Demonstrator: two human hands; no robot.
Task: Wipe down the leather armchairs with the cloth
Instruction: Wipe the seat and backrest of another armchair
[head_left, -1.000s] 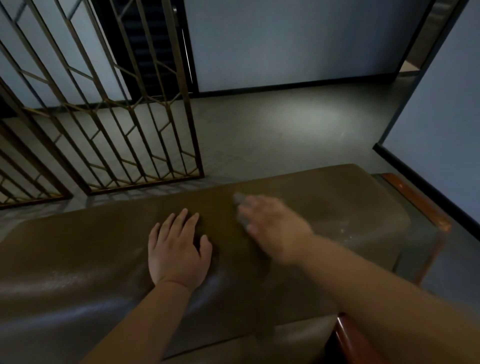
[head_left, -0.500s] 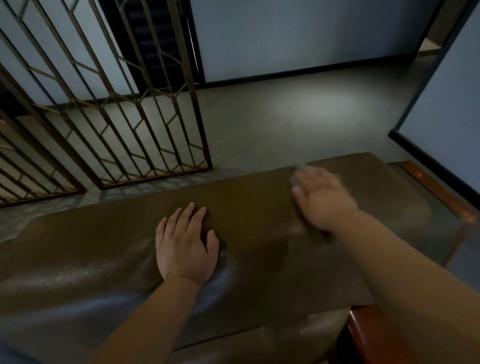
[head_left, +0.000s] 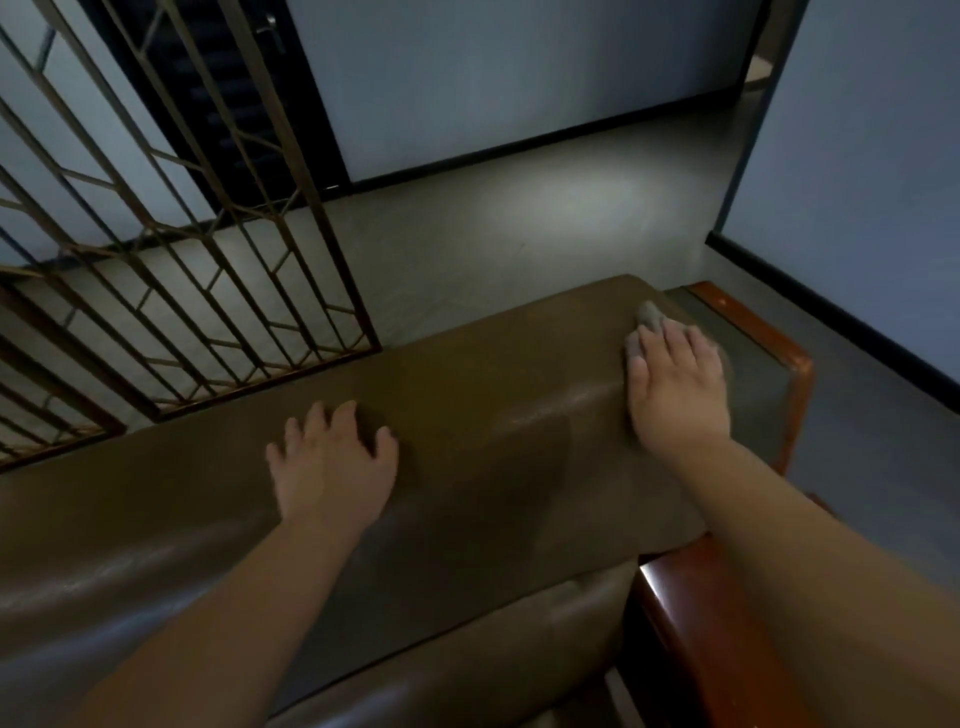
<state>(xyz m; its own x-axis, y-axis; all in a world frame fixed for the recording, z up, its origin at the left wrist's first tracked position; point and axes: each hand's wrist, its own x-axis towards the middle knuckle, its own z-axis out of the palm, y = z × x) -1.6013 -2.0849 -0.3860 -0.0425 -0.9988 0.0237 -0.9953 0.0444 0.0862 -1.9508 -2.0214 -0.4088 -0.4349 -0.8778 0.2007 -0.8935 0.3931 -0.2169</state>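
Cloth (head_left: 643, 332) under right hand (head_left: 675, 384) on unlabelled leather armchair (head_left: 467, 415) top.

One wide-angle head view looks forward and steeply down over the top of the armchair back (head_left: 467, 415), which runs close across the middle of the frame. The floor (head_left: 519, 234) fills the upper centre, a metal grille (head_left: 182, 260) the upper left, and both forearms enter from the bottom edge.

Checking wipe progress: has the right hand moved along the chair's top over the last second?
Yes. The right hand, pressing the cloth, moved rightward along the backrest toward the wooden armrest.
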